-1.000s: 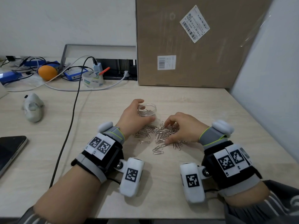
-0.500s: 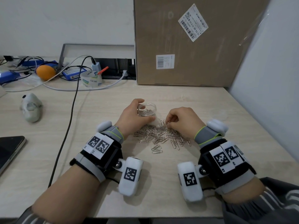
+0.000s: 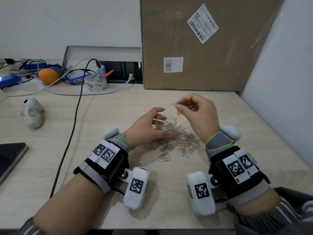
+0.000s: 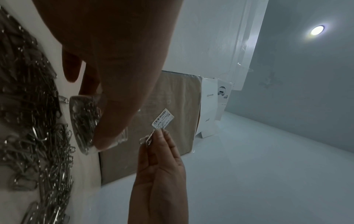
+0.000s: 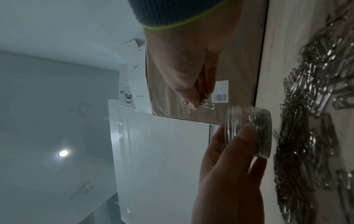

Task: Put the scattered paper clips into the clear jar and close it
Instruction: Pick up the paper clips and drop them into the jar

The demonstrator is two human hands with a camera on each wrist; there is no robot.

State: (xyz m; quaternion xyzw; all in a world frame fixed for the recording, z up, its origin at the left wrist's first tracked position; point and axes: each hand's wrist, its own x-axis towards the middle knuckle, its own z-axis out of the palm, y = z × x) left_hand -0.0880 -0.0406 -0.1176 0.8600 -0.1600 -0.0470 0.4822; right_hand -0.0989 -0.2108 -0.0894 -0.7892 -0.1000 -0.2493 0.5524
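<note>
Pinching paper clips (image 3: 178, 110) above clear jar (image 3: 166, 125), right hand (image 3: 199, 114); left hand (image 3: 147, 128) grip round jar

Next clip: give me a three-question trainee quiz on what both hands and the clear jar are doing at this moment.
1. True or false: the small clear plastic jar already holds some clips.
2. What does the right hand pinch? A) silver wire paper clips B) a lid C) a black cable
3. Fill in: the left hand grips the ___.

Key: 1 true. 2 A; they hang just above the jar's right rim. 3 jar, which stands beside the pile of loose silver paper clips on the pale wooden desk.
</note>
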